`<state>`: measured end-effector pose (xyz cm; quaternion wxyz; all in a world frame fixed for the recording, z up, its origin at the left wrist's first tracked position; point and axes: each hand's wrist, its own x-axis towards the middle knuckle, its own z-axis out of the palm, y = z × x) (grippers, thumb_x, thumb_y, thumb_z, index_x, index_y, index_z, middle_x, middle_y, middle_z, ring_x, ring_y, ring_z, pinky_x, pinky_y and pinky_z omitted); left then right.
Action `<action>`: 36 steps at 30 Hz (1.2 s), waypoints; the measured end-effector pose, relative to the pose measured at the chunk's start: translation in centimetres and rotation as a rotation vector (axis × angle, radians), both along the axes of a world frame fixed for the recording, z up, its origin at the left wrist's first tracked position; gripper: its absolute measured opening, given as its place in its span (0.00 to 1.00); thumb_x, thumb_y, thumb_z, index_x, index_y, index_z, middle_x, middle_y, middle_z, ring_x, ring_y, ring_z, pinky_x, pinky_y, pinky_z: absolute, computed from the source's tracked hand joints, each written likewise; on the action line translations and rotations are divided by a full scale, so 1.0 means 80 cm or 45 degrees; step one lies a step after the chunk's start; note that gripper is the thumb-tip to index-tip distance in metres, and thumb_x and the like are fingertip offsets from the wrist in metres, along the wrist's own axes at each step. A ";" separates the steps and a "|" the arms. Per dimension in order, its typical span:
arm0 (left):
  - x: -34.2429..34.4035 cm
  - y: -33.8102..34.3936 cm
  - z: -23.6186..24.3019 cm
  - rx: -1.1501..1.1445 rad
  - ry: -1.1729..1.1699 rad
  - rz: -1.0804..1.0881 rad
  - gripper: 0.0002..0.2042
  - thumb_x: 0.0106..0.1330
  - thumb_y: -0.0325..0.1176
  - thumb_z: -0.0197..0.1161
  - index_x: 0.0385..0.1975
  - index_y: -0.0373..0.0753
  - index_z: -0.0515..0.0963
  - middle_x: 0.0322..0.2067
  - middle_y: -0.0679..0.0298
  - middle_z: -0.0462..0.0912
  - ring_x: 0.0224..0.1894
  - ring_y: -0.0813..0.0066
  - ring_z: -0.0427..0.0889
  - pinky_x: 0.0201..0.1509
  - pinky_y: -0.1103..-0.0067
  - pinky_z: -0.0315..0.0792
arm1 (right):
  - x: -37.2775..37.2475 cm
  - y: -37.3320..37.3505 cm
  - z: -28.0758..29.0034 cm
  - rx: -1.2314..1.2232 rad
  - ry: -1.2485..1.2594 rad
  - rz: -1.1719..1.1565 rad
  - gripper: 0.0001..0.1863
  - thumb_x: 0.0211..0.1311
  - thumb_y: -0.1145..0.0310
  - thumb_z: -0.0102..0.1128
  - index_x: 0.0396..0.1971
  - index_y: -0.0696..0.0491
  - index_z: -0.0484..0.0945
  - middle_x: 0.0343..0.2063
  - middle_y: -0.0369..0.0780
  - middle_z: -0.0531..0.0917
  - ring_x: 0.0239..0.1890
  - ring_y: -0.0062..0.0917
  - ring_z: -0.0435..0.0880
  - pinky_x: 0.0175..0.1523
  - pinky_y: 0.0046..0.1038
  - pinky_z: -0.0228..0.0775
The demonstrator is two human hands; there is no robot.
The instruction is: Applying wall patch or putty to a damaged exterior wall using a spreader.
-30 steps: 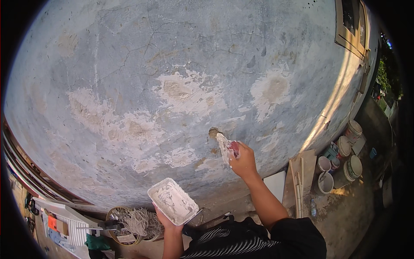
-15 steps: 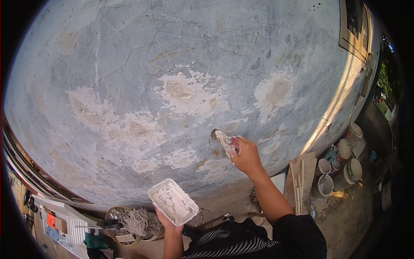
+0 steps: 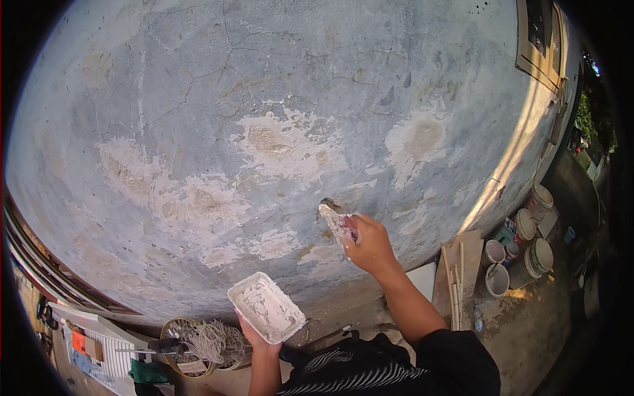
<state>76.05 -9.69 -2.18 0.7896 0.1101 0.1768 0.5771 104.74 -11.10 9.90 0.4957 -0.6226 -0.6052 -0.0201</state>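
Note:
A blue-grey wall (image 3: 178, 86) fills most of the view, cracked and marked with several rough whitish filler patches (image 3: 284, 144). My right hand (image 3: 370, 243) is closed on a putty knife (image 3: 335, 221) with a reddish handle, its blade coated in white filler. The blade's tip is at the lower left edge of a small dark hole (image 3: 329, 202) in the wall. Low and to the left, my left hand (image 3: 254, 335) supports a white rectangular tub (image 3: 267, 308) from below, its fingers mostly hidden under it. White filler coats the tub's inside.
A basket of tangled cord (image 3: 214, 343) stands below left, beside a ridged white panel (image 3: 112, 343). Several buckets (image 3: 496, 280) stand at right, near a leaning board with thin sticks (image 3: 456, 284). A window frame (image 3: 541, 49) is at upper right.
My right hand and the putty knife have shifted slightly left and down, showing more of the dark hole. The tub in my left hand has hardly moved.

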 end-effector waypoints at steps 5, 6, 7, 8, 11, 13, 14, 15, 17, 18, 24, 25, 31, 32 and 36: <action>0.006 -0.003 0.003 -0.016 0.027 -0.029 0.30 0.74 0.59 0.41 0.66 0.45 0.66 0.59 0.58 0.76 0.57 0.53 0.79 0.60 0.55 0.74 | -0.013 0.001 -0.006 -0.025 0.011 -0.052 0.10 0.52 0.73 0.62 0.34 0.60 0.76 0.32 0.49 0.78 0.35 0.50 0.79 0.40 0.41 0.74; 0.006 -0.003 0.002 -0.022 0.040 -0.040 0.30 0.74 0.59 0.41 0.66 0.45 0.66 0.59 0.58 0.76 0.57 0.53 0.79 0.59 0.54 0.75 | -0.014 0.000 -0.008 -0.030 -0.029 -0.029 0.11 0.52 0.73 0.62 0.35 0.60 0.77 0.32 0.49 0.78 0.36 0.49 0.80 0.40 0.41 0.74; 0.005 -0.002 0.002 -0.017 0.041 -0.039 0.30 0.74 0.59 0.41 0.66 0.45 0.66 0.59 0.58 0.76 0.57 0.53 0.79 0.59 0.54 0.75 | -0.012 -0.001 -0.006 -0.025 -0.028 -0.028 0.11 0.52 0.73 0.62 0.35 0.60 0.77 0.32 0.49 0.78 0.36 0.49 0.80 0.40 0.41 0.74; 0.004 -0.002 0.000 -0.006 0.019 -0.018 0.30 0.74 0.59 0.42 0.66 0.45 0.67 0.59 0.58 0.76 0.57 0.53 0.79 0.59 0.54 0.75 | -0.007 -0.005 -0.003 -0.028 0.004 -0.066 0.11 0.52 0.73 0.62 0.35 0.60 0.77 0.32 0.49 0.78 0.36 0.49 0.80 0.40 0.41 0.74; 0.003 -0.004 0.000 0.016 -0.005 -0.024 0.30 0.73 0.59 0.42 0.66 0.45 0.67 0.59 0.58 0.76 0.57 0.53 0.79 0.59 0.54 0.75 | 0.007 0.006 -0.006 -0.004 0.008 -0.119 0.11 0.52 0.73 0.62 0.35 0.60 0.77 0.32 0.49 0.78 0.36 0.49 0.80 0.41 0.41 0.75; 0.000 -0.005 -0.001 0.025 -0.003 -0.041 0.30 0.73 0.59 0.42 0.65 0.45 0.67 0.59 0.58 0.77 0.57 0.53 0.79 0.59 0.55 0.75 | 0.008 0.007 -0.007 0.021 -0.016 -0.125 0.11 0.52 0.73 0.62 0.35 0.60 0.77 0.32 0.49 0.78 0.36 0.49 0.80 0.40 0.41 0.75; -0.002 -0.006 -0.002 0.016 0.006 -0.029 0.30 0.73 0.60 0.42 0.65 0.45 0.67 0.59 0.58 0.77 0.57 0.53 0.79 0.58 0.54 0.75 | 0.004 0.001 -0.003 0.020 -0.024 -0.128 0.11 0.52 0.73 0.62 0.35 0.60 0.77 0.32 0.49 0.78 0.36 0.49 0.80 0.40 0.41 0.74; -0.005 -0.006 -0.003 0.008 0.016 -0.017 0.30 0.73 0.60 0.42 0.65 0.45 0.67 0.59 0.59 0.77 0.57 0.53 0.79 0.58 0.54 0.76 | -0.001 -0.005 0.000 0.018 -0.033 -0.130 0.10 0.52 0.73 0.62 0.34 0.60 0.76 0.32 0.49 0.78 0.35 0.49 0.80 0.39 0.42 0.74; -0.002 -0.010 0.006 -0.020 0.012 0.000 0.30 0.73 0.60 0.42 0.65 0.45 0.67 0.59 0.59 0.77 0.56 0.52 0.79 0.58 0.54 0.76 | -0.014 -0.014 0.002 0.030 0.025 -0.121 0.10 0.52 0.73 0.63 0.34 0.60 0.76 0.32 0.48 0.78 0.35 0.49 0.80 0.39 0.42 0.74; -0.001 -0.010 0.010 -0.050 0.009 0.014 0.30 0.73 0.60 0.42 0.65 0.45 0.67 0.58 0.59 0.77 0.56 0.52 0.80 0.58 0.53 0.76 | -0.018 -0.014 0.002 0.041 0.084 -0.114 0.11 0.52 0.72 0.63 0.34 0.60 0.76 0.32 0.48 0.78 0.35 0.48 0.81 0.38 0.42 0.74; -0.010 -0.005 -0.001 -0.046 0.023 0.024 0.30 0.73 0.60 0.41 0.66 0.46 0.67 0.58 0.59 0.78 0.55 0.52 0.80 0.57 0.53 0.76 | -0.035 -0.012 0.010 -0.014 0.021 -0.133 0.12 0.51 0.73 0.64 0.35 0.60 0.75 0.32 0.48 0.77 0.35 0.49 0.81 0.38 0.42 0.75; -0.009 -0.006 0.000 -0.045 0.019 0.025 0.30 0.73 0.60 0.41 0.66 0.46 0.67 0.58 0.59 0.78 0.55 0.52 0.80 0.57 0.53 0.76 | -0.032 -0.011 0.011 -0.013 0.018 -0.132 0.12 0.51 0.73 0.64 0.35 0.60 0.75 0.32 0.48 0.77 0.35 0.49 0.81 0.38 0.42 0.75; -0.013 -0.011 0.004 -0.029 0.030 0.013 0.30 0.74 0.60 0.41 0.66 0.46 0.67 0.58 0.59 0.78 0.55 0.52 0.80 0.57 0.53 0.76 | -0.037 -0.004 0.008 -0.022 -0.083 -0.153 0.12 0.53 0.73 0.63 0.37 0.60 0.76 0.34 0.47 0.78 0.35 0.49 0.81 0.39 0.42 0.76; -0.014 -0.012 0.007 -0.021 0.023 0.038 0.30 0.74 0.60 0.41 0.66 0.46 0.67 0.58 0.59 0.78 0.55 0.52 0.80 0.57 0.53 0.76 | -0.041 -0.014 0.015 -0.035 -0.044 -0.130 0.12 0.53 0.73 0.63 0.37 0.60 0.76 0.35 0.47 0.78 0.36 0.49 0.81 0.39 0.42 0.76; -0.013 -0.014 0.007 -0.018 0.028 0.034 0.30 0.74 0.60 0.41 0.66 0.45 0.67 0.58 0.59 0.78 0.55 0.53 0.81 0.57 0.53 0.76 | -0.028 0.001 0.015 -0.081 -0.049 -0.255 0.14 0.53 0.72 0.62 0.39 0.61 0.77 0.36 0.47 0.79 0.37 0.48 0.82 0.41 0.43 0.76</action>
